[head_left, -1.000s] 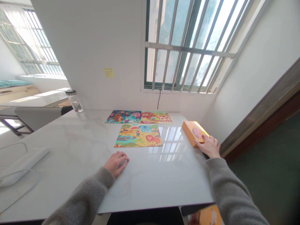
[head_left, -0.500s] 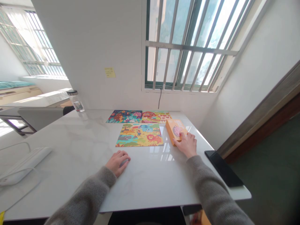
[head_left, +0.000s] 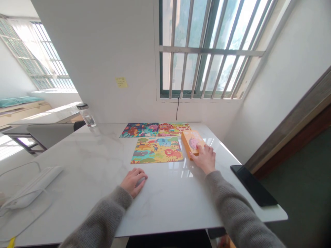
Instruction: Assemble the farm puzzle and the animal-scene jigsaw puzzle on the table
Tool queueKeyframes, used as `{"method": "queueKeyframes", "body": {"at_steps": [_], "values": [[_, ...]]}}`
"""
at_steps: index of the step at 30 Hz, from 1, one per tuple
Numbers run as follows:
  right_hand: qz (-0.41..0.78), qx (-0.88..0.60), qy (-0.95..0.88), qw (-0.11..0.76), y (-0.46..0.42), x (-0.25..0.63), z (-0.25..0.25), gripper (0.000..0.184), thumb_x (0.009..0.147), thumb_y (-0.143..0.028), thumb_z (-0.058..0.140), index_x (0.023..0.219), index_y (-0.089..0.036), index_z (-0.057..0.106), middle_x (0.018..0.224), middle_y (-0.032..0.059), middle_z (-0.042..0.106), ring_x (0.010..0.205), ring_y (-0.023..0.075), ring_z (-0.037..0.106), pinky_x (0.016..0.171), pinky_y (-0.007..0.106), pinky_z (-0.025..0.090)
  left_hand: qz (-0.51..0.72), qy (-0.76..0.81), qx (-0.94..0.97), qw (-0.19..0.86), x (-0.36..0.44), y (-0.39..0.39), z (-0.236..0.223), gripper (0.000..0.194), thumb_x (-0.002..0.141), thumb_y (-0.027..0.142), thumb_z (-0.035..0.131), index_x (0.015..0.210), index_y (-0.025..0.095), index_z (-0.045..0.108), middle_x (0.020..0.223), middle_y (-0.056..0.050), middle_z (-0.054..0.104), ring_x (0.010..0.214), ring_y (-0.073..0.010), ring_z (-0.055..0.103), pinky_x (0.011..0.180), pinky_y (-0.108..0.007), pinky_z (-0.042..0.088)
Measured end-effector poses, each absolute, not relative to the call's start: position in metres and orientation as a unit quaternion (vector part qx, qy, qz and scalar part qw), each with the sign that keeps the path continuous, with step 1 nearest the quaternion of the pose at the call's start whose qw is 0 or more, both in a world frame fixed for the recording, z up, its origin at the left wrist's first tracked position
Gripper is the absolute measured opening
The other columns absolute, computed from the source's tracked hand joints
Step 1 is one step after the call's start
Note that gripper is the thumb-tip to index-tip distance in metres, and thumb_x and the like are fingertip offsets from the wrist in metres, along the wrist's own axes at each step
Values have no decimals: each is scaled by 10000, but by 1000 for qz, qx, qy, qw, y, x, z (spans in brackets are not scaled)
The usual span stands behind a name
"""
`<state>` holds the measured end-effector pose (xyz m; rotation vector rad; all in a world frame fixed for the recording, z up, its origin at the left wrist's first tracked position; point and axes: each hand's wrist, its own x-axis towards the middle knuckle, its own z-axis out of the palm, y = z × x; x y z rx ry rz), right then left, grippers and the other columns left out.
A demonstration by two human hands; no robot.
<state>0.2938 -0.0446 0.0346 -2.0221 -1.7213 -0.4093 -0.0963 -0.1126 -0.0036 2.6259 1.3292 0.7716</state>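
Note:
My right hand point(head_left: 205, 158) rests on the near end of an orange box point(head_left: 190, 142), fingers laid over its top and curled at its edge. The box lies just right of a colourful lion puzzle point(head_left: 157, 150) on the white marble table point(head_left: 85, 162). Two more finished puzzles, a dark blue one point(head_left: 139, 130) and a red-and-yellow farm one point(head_left: 172, 128), lie behind it by the wall. My left hand point(head_left: 134, 180) lies palm down on the table near me, fingers loosely curled, nothing visible in it.
A black flat device point(head_left: 253, 185) lies at the table's right edge. A clear bottle point(head_left: 86, 115) stands at the back left. A white object with a cable point(head_left: 31, 187) sits at the left. A barred window point(head_left: 207, 51) and a yellow note point(head_left: 121, 82) are on the wall.
My right hand has slid the orange box leftward from the table's right edge to beside the lion puzzle, uncovering the black device. The left hand has stayed put.

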Motion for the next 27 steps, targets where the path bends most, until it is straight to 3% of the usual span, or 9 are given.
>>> {"method": "queueKeyframes", "body": {"at_steps": [5, 7, 10, 14, 18, 22, 27], "values": [[-160, -704, -639, 267, -46, 292, 28, 686, 828, -590, 631, 1341, -143, 544, 1443, 228, 403, 1371, 430, 291, 1099, 635, 233, 236, 440, 865, 57, -96, -110, -4, 211, 910, 257, 513, 1029, 234, 685, 1049, -72, 646, 981, -242, 566, 892, -402, 476], [-160, -654, -676, 300, -52, 283, 31, 640, 868, -520, 610, 1379, -149, 505, 1494, 219, 357, 1428, 415, 227, 1130, 640, 202, 220, 435, 871, 62, -92, -105, -2, 212, 901, 262, 517, 1034, 231, 680, 1028, -71, 658, 969, -243, 574, 872, -397, 476], [-105, -528, -774, 333, -67, 257, 32, 418, 948, -326, 518, 1352, -219, 536, 1437, 156, 453, 1374, 328, 359, 1121, 542, 315, 200, 416, 883, 82, -76, -94, 5, 211, 893, 248, 510, 1024, 219, 673, 960, -63, 672, 910, -229, 596, 821, -371, 476], [6, -369, -879, 301, -92, 217, 24, 257, 940, -193, 511, 1153, -240, 647, 1178, 101, 616, 1115, 257, 532, 984, 442, 446, 229, 400, 877, 133, -42, -83, 14, 169, 890, 235, 518, 996, 206, 645, 922, -54, 669, 857, -202, 622, 819, -353, 481], [84, -314, -908, 263, -104, 201, 19, 233, 924, -145, 528, 1085, -240, 667, 988, 64, 641, 973, 224, 554, 904, 397, 470, 284, 442, 839, 140, -19, -86, 9, 194, 889, 243, 527, 1072, 190, 564, 837, -34, 639, 766, -192, 597, 770, -353, 488], [151, -335, -887, 278, -104, 204, 23, 238, 933, -130, 524, 1089, -230, 672, 978, 66, 640, 970, 218, 567, 897, 389, 484, 242, 393, 880, 112, -21, -95, 1, 150, 876, 208, 537, 994, 202, 629, 926, -69, 654, 912, -235, 583, 845, -404, 471], [189, -344, -872, 293, -103, 206, 25, 226, 937, -132, 532, 1054, -232, 697, 956, 65, 637, 970, 221, 563, 898, 396, 496, 234, 377, 888, 120, -28, -97, 1, 234, 906, 243, 524, 1067, 219, 693, 1006, -87, 664, 981, -252, 568, 884, -428, 474]]}}
